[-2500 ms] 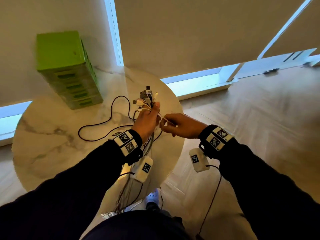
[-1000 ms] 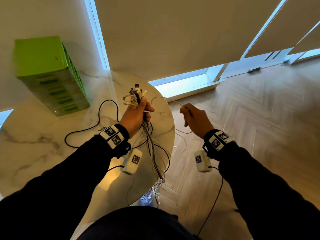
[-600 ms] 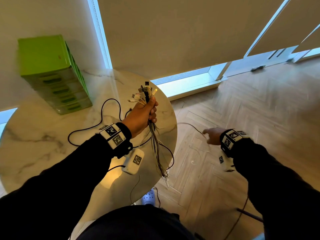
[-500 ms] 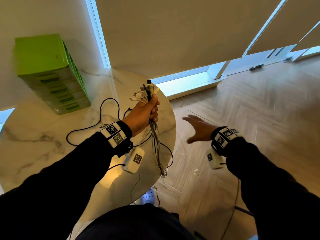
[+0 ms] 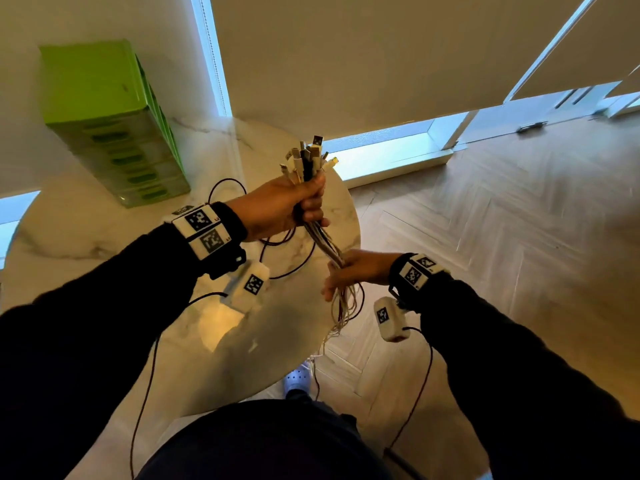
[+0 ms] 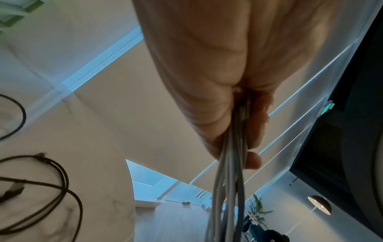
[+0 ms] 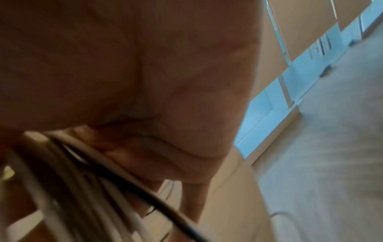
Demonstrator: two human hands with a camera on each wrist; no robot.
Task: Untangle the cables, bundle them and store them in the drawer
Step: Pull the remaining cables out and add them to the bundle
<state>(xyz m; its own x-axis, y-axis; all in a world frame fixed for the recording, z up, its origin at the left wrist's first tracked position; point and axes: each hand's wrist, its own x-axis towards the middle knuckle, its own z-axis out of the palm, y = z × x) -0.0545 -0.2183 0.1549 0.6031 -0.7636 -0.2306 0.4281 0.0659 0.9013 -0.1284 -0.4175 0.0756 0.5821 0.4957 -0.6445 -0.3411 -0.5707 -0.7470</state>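
Observation:
My left hand (image 5: pixel 294 206) grips a bunch of mostly white cables (image 5: pixel 330 249) just below their plugs (image 5: pixel 306 157), which stick up above the fist. In the left wrist view the same cables (image 6: pixel 230 188) run down out of the left hand (image 6: pixel 238 114). Lower down, at the table's right edge, my right hand (image 5: pixel 349 271) wraps round the hanging strands, whose loose ends (image 5: pixel 341 317) dangle toward the floor. The right wrist view, blurred, has cables (image 7: pixel 87 188) passing under the right hand's palm (image 7: pixel 165 139). A green drawer unit (image 5: pixel 114 126) stands at the table's far left.
A black cable (image 5: pixel 225 188) lies looped on the round marble table (image 5: pixel 86 244) behind my left wrist, also as black loops (image 6: pixel 62 188) in the left wrist view. Wood floor (image 5: pixel 502 237) lies to the right. A shoe (image 5: pixel 298 377) shows beneath the table edge.
My right hand, which had swung out open over the floor, has come back left and closed round the hanging cables below my left hand. The left hand has kept its grip.

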